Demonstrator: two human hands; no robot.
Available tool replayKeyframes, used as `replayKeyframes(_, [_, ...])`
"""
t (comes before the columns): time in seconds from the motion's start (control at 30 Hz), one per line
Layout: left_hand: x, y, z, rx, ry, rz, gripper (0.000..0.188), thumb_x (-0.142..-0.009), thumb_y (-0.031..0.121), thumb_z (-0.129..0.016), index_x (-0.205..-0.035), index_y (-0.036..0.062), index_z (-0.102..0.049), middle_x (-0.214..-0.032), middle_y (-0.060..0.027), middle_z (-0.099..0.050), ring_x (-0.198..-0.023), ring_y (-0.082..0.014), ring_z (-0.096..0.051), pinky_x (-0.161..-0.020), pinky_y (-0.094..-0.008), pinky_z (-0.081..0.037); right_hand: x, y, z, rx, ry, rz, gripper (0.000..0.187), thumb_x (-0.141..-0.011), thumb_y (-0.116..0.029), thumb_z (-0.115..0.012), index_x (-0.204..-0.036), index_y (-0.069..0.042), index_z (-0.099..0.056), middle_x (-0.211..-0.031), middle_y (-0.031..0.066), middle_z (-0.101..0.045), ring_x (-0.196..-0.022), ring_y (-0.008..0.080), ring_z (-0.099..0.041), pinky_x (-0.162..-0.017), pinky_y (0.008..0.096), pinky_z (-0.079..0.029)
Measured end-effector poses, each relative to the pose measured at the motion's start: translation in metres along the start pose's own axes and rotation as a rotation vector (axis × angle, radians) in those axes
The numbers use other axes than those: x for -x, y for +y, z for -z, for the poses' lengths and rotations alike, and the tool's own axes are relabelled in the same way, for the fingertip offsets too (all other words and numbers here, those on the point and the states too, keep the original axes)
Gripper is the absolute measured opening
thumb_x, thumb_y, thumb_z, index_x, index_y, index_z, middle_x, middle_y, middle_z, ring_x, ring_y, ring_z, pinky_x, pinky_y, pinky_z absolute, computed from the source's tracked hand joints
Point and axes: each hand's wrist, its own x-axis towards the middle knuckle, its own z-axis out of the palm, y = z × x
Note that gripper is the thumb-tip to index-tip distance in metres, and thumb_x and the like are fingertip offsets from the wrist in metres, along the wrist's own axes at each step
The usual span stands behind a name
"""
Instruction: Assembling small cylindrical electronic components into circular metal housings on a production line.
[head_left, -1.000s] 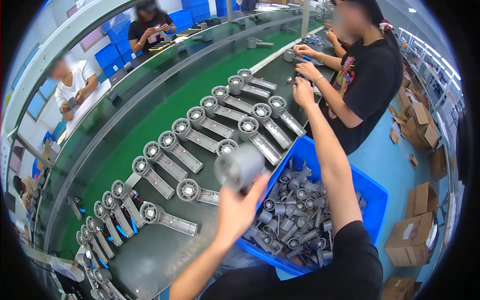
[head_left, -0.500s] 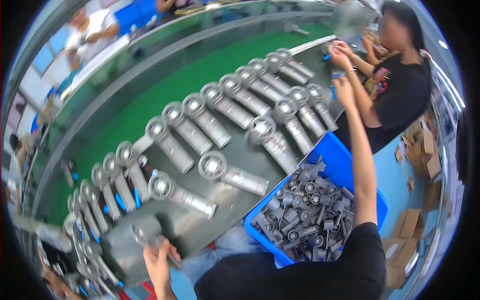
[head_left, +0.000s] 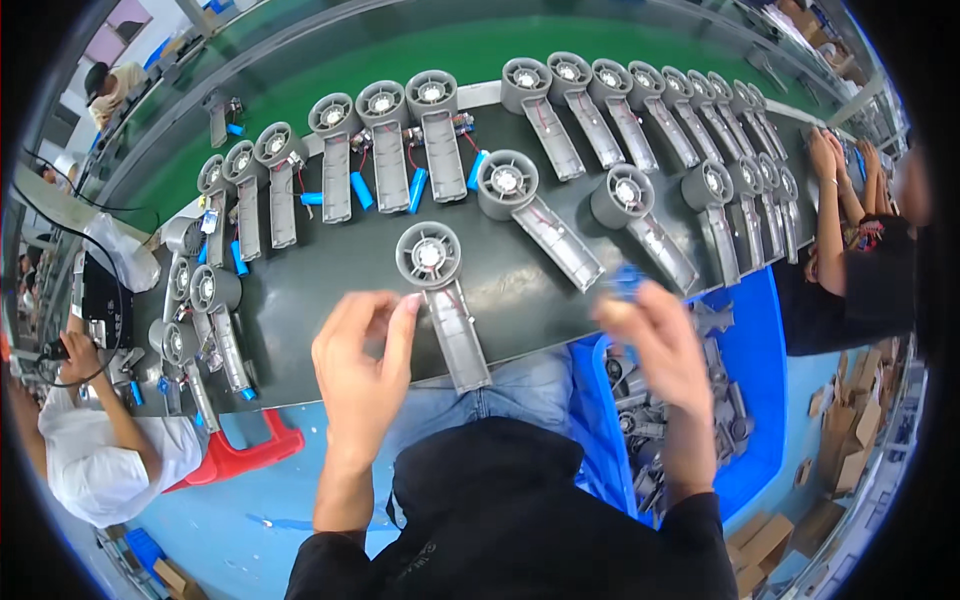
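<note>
A grey handheld fan shell lies in front of me on the dark table, its round fan head facing up and its handle open with thin wires inside. My left hand is curled at the left of its neck, thumb and fingertips close together; whatever they may pinch is too small to make out. Over the front edge, to the right, my right hand is smeared by motion. Its fingers close on a blurred blue thing whose kind I cannot tell. Another fan shell lies between and beyond my hands.
Several similar fan shells stand in rows along the table, some at left with blue cylinders. A blue bin of grey parts is at my right. Co-workers sit at both sides, near a red stool at left.
My view has swung round. My left hand, which held a fan shell at the left, is now by the shell before me. My right hand has come back from beside the co-worker with something blue.
</note>
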Motion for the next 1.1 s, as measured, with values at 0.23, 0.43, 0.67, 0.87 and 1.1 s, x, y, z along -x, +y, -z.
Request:
replayKeyframes(0.23, [-0.001, 0.001, 0.000, 0.411, -0.161, -0.495, 0.028, -0.079, -0.001, -0.075, -0.107, -0.0006, -0.072, -0.100, -0.0145, -0.069, -0.095, -0.0231, -0.067, -0.083, -0.0318, -0.053, -0.021, -0.027, -0.077, 0.023, -0.218, 0.211, 0.014, -0.097, -0.012, -0.058, -0.096, 0.002, -0.060, -0.073, 0.0158, -0.057, -0.063, 0.0314, -0.055, -0.059, 0.0403, -0.042])
replayKeyframes(0.43, [-0.004, -0.012, -0.005, 0.431, -0.156, -0.482, 0.030, -0.076, -0.001, -0.081, -0.105, -0.0011, -0.072, -0.095, -0.0110, -0.070, -0.084, -0.0182, -0.066, -0.075, -0.0283, -0.053, -0.017, -0.030, -0.093, 0.215, 0.001, 0.340, 0.020, -0.088, -0.008, -0.067, -0.106, -0.001, -0.064, -0.090, 0.0139, -0.064, -0.074, 0.0303, -0.064, -0.065, 0.0391, -0.049])
replayKeyframes(0.67, [-0.011, -0.007, -0.003, 0.422, -0.170, -0.448, 0.024, -0.079, -0.001, -0.078, -0.102, -0.0022, -0.072, -0.086, -0.0076, -0.068, -0.073, -0.0138, -0.063, -0.069, -0.0264, -0.050, -0.020, -0.022, -0.095, 0.414, 0.249, 0.625, 0.035, -0.072, 0.004, -0.074, -0.107, 0.000, -0.070, -0.100, 0.0148, -0.071, -0.088, 0.0284, -0.070, -0.080, 0.0339, -0.054])
replayKeyframes(0.87, [-0.012, -0.037, 0.009, 0.362, -0.112, -0.404, 0.025, -0.080, -0.006, -0.073, -0.104, 0.0007, -0.072, -0.094, -0.0070, -0.067, -0.072, -0.0113, -0.060, -0.064, -0.0250, -0.049, -0.006, 0.004, -0.087, -0.352, 0.231, 0.163, 0.021, -0.093, 0.003, -0.059, -0.113, 0.004, -0.059, -0.096, 0.0130, -0.072, -0.084, 0.0199, -0.071, -0.078, 0.0305, -0.056])
replayKeyframes(1.1, [-0.007, -0.040, -0.015, 0.088, -0.260, -0.568, 0.030, -0.079, -0.008, -0.069, -0.107, 0.0030, -0.070, -0.108, -0.0106, -0.065, -0.068, -0.0182, -0.061, -0.061, -0.0301, -0.051, -0.009, 0.014, -0.099, -0.448, 0.149, -0.005, 0.020, -0.096, -0.002, -0.058, -0.115, 0.004, -0.059, -0.097, 0.0134, -0.072, -0.086, 0.0188, -0.071, -0.078, 0.0299, -0.055])
